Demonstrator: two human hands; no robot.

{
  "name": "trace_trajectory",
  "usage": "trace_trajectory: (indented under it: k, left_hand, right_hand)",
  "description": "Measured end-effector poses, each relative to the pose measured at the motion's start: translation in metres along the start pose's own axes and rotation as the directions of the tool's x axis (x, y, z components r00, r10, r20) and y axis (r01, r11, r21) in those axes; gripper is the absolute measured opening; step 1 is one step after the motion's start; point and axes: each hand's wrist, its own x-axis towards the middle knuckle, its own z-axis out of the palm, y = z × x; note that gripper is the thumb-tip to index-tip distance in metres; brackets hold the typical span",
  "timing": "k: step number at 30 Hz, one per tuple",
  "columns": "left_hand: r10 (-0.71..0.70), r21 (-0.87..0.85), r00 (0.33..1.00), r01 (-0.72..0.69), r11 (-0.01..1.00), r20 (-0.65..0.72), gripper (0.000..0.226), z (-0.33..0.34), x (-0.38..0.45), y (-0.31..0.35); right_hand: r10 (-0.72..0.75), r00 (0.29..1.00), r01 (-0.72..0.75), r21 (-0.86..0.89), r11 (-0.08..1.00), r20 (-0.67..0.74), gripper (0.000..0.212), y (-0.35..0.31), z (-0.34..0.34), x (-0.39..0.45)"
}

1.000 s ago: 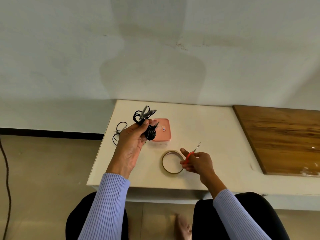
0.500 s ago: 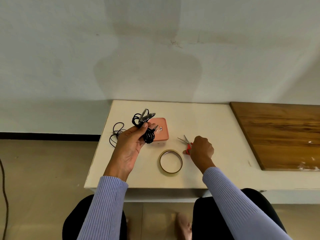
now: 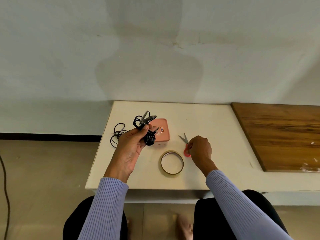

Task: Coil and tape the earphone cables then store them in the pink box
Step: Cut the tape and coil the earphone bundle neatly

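Observation:
My left hand (image 3: 133, 144) grips a coiled black earphone cable (image 3: 147, 134) above the white table, its earbuds sticking up and its plug pointing right. Just behind the coil lies the pink box (image 3: 161, 130). A second black cable (image 3: 117, 134) lies loose near the table's left edge. My right hand (image 3: 200, 149) holds the red-handled scissors (image 3: 185, 144) down on the table, blades open and pointing away. A tape roll (image 3: 172, 162) lies flat between my hands.
The white table (image 3: 207, 122) stands against a pale wall. A wooden board (image 3: 280, 135) covers its right part. A dark cord (image 3: 5, 187) runs over the floor at the far left. My knees sit below the front edge.
My right hand has carried the scissors from beside the tape roll to the right and lowered them onto the table. My left hand still holds the coil in the same place.

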Motion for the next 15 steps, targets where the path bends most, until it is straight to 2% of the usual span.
trace_trajectory:
  k: [2, 4, 5, 7, 8, 10, 12, 15]
  left_hand:
    - [-0.013, -0.008, 1.000, 0.013, 1.000, 0.007, 0.013, 0.000, 0.000, 0.000]
    - [-0.027, -0.008, 1.000, 0.027, 1.000, 0.014, 0.014, 0.000, -0.001, 0.001]
    - [-0.032, 0.008, 0.999, 0.032, 0.999, 0.015, 0.014, -0.001, -0.001, 0.001]
    - [-0.044, 0.040, 0.999, 0.043, 0.998, 0.017, 0.018, -0.002, -0.001, 0.002]
    - [-0.050, 0.047, 0.999, 0.049, 0.998, 0.019, 0.020, -0.004, -0.001, 0.002]
    - [-0.061, 0.064, 0.998, 0.059, 0.996, 0.020, 0.018, -0.006, -0.001, 0.002]
    - [-0.066, 0.094, 0.998, 0.064, 0.994, 0.014, 0.015, -0.007, -0.002, 0.002]
    - [-0.060, 0.146, 0.998, 0.059, 0.988, 0.008, 0.012, -0.008, -0.004, 0.001]
  right_hand:
    - [-0.093, 0.996, 0.091, 0.110, 0.990, 0.011, 0.014, -0.003, -0.003, -0.004]
    - [-0.192, 0.981, 0.172, 0.373, 0.912, 0.016, 0.009, -0.011, -0.009, -0.017]
    - [-0.207, 0.977, 0.150, 0.544, 0.826, 0.044, 0.016, -0.019, -0.015, -0.027]
    - [-0.242, 0.954, 0.002, 0.806, 0.591, 0.175, 0.030, -0.032, -0.025, -0.048]
    - [-0.273, 0.933, -0.069, 0.862, 0.502, 0.233, 0.034, -0.037, -0.029, -0.057]
    - [-0.330, 0.901, -0.129, 0.898, 0.421, 0.283, 0.035, -0.044, -0.031, -0.067]
    - [-0.348, 0.890, -0.151, 0.910, 0.387, 0.296, 0.037, -0.050, -0.031, -0.070]
    - [-0.331, 0.896, -0.147, 0.903, 0.405, 0.295, 0.037, -0.059, -0.027, -0.071]
